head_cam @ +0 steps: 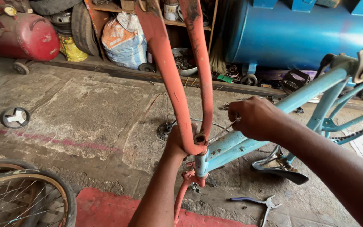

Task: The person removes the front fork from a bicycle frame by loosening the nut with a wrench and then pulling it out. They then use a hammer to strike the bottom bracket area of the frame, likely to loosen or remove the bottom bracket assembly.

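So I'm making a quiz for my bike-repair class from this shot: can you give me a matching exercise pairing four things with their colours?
Things:
1. fork
2. bike frame
3. big tank
4. pliers handles

Colours:
A. deep blue
B. purple
C. faded red-orange
D. light blue

Pairs: 1-C, 2-D, 3-A, 4-B

The left hand holds the fork crown; the right hand holds a thin metal tool.

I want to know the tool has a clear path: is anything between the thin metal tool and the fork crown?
Nothing visible. The right hand holds the thin tool, whose tip reaches the fork crown; the left hand grips behind it.
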